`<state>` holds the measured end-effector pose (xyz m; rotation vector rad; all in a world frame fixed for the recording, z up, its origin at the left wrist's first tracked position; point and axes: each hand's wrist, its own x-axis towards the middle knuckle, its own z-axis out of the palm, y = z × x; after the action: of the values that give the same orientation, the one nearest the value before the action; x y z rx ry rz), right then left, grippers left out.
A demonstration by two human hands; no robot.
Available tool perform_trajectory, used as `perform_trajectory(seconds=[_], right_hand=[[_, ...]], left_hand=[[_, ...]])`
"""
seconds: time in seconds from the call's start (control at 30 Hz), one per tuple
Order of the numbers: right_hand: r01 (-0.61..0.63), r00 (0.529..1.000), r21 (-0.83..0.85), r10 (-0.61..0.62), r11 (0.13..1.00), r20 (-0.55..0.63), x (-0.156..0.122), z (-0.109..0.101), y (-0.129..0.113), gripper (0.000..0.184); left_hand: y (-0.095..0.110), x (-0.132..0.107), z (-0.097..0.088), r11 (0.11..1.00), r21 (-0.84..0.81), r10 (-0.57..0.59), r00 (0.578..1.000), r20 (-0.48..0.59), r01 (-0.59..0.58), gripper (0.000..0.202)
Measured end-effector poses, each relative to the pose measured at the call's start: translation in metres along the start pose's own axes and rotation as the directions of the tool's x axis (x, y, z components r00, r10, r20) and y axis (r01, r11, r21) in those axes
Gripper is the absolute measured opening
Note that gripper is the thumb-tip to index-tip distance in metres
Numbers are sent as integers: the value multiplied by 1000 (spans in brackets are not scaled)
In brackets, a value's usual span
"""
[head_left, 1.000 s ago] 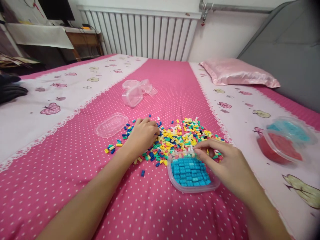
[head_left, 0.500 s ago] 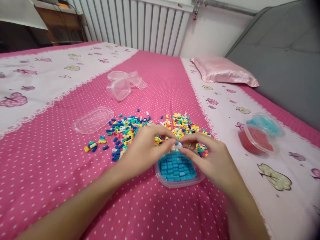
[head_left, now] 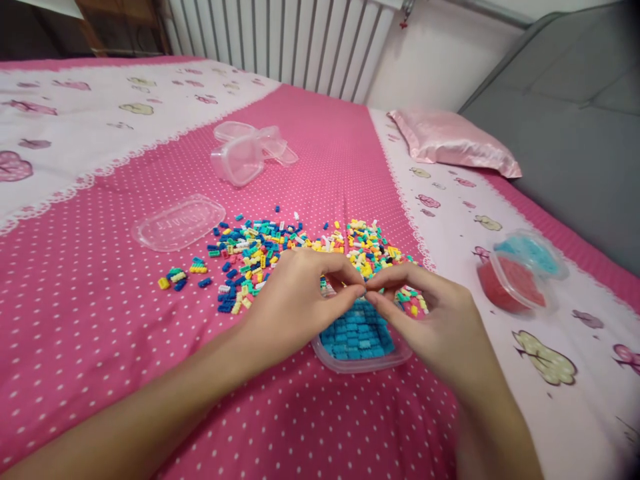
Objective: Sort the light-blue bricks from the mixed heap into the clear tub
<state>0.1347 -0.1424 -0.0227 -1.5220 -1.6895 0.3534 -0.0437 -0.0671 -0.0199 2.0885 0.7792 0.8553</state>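
Note:
My left hand (head_left: 300, 293) and my right hand (head_left: 430, 320) meet fingertip to fingertip just above a clear plastic tub (head_left: 330, 350) packed with light blue bricks (head_left: 357, 330). Both pinch something tiny between thumb and forefinger; I cannot make out what it is. Behind the hands a pile of small mixed-colour bricks (head_left: 260, 250) is spread over the pink dotted bedspread (head_left: 125, 333). Part of the tub is hidden by my fingers.
A clear lid (head_left: 180, 222) lies left of the pile. Empty clear tubs (head_left: 245, 157) sit farther back. At the right are a tub of red bricks (head_left: 510, 287) and one of blue bricks (head_left: 530, 253). A pink pillow (head_left: 450, 137), grey headboard (head_left: 575, 120) and radiator (head_left: 280, 40) border the bed.
My left hand left the brick pile and came right to meet my right hand over the blue tub. The fingertips have closed together. The camera tilted down and shifted slightly.

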Motion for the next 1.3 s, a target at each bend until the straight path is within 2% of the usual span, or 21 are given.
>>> perform_trajectory(seconds=[0.2, 0.4, 0.5, 0.6, 0.67, 0.73, 0.83, 0.9, 1.07, 1.3], right_hand=[[14, 999, -24, -15, 1000, -29, -1, 1, -4, 14], [23, 998, -34, -25, 999, -54, -1, 3, -6, 9], [35, 999, -18, -35, 999, -16, -1, -1, -4, 12], [60, 996, -64, -56, 996, 72, -2, -12, -1, 18], [86, 986, -145, -63, 986, 157, -5, -20, 2, 20], [127, 976, -238, -78, 963, 203, -8, -25, 5, 21], [161, 974, -341, -94, 926, 204, -12, -26, 7, 25], [156, 973, -375, -76, 914, 219, -14, -23, 7, 28], [100, 967, -402, 6, 910, 254, -18, -15, 5, 33], [84, 966, -407, 25, 909, 257, -16, -7, 3, 33]], left_hand=[[-1, -2, 4, 994, -103, -48, 999, -6, 47, 4], [-2, -1, 6, 984, -181, -6, 1000, -21, 3, 7], [-2, -1, 2, 993, -107, 48, 999, -3, -48, 8], [-5, 0, -2, 975, 114, 183, 981, 72, -190, 6], [-9, 0, -5, 916, 235, 277, 936, 215, -325, 19], [-12, 0, -6, 862, 274, 321, 878, 355, -426, 27], [-13, -2, -5, 829, 292, 325, 835, 443, -478, 30], [-13, -3, -5, 818, 304, 324, 828, 457, -488, 31], [-13, -3, -4, 805, 349, 316, 845, 431, -479, 27], [-12, -2, -3, 797, 366, 305, 843, 442, -481, 32]])
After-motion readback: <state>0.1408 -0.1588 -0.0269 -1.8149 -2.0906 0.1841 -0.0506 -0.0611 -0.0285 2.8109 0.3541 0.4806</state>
